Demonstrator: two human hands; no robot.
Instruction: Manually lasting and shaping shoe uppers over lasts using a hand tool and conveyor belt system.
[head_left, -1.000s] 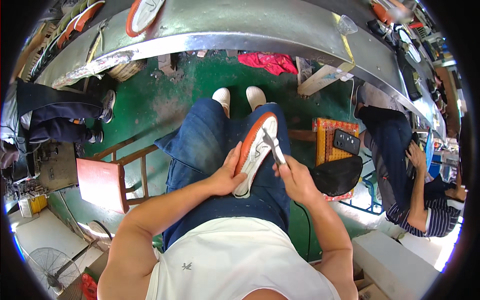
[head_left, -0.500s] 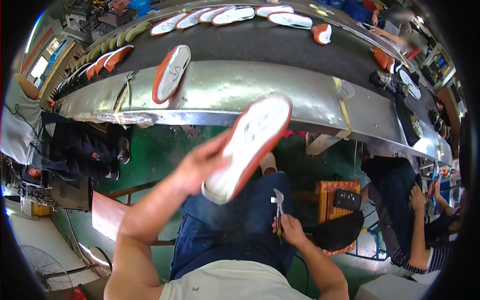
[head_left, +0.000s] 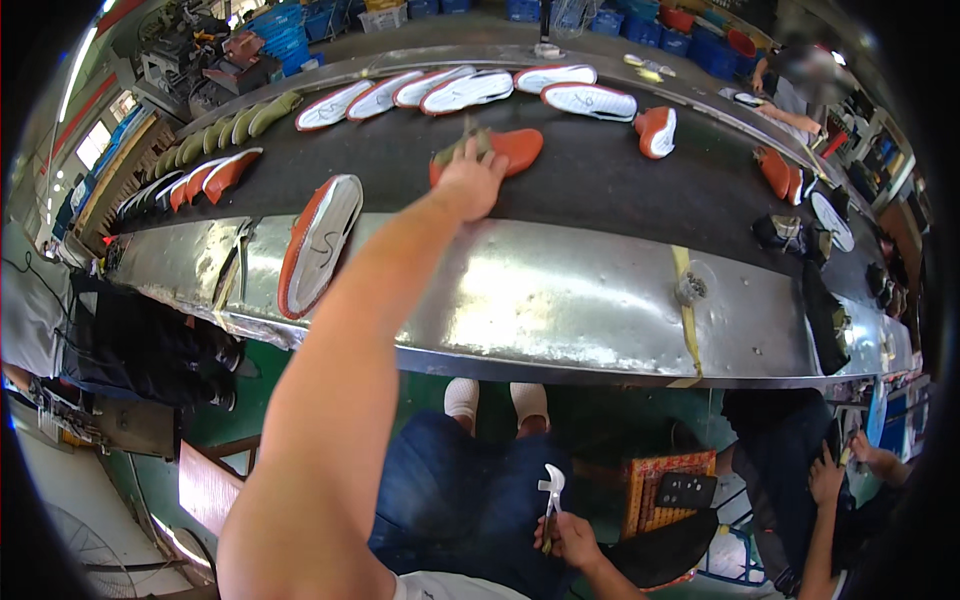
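At arm's length over the dark belt, my left hand (head_left: 474, 182) is closed on a red-orange shoe (head_left: 518, 150). Its toe points right and its white sole is turned down; my fingers hide part of the olive opening. Low by my lap, my right hand (head_left: 575, 540) grips steel lasting pincers (head_left: 550, 487) by the handles, with the hammer-like head upward. Left of my outstretched forearm, another orange-edged shoe (head_left: 322, 245) lies sole up, across the metal ledge and the belt's near side.
A metal ledge (head_left: 560, 290) runs along the belt. White-soled shoes (head_left: 467, 93) line its far side, with olive shoes (head_left: 240, 122) at left and a lone orange shoe (head_left: 655, 132) at right. People work at both sides. A phone (head_left: 686, 490) lies on a patterned seat beside me.
My left hand has carried the shoe from above my lap forward onto the belt and turned it sole down. The view has tilted up. My right hand still holds the pincers.
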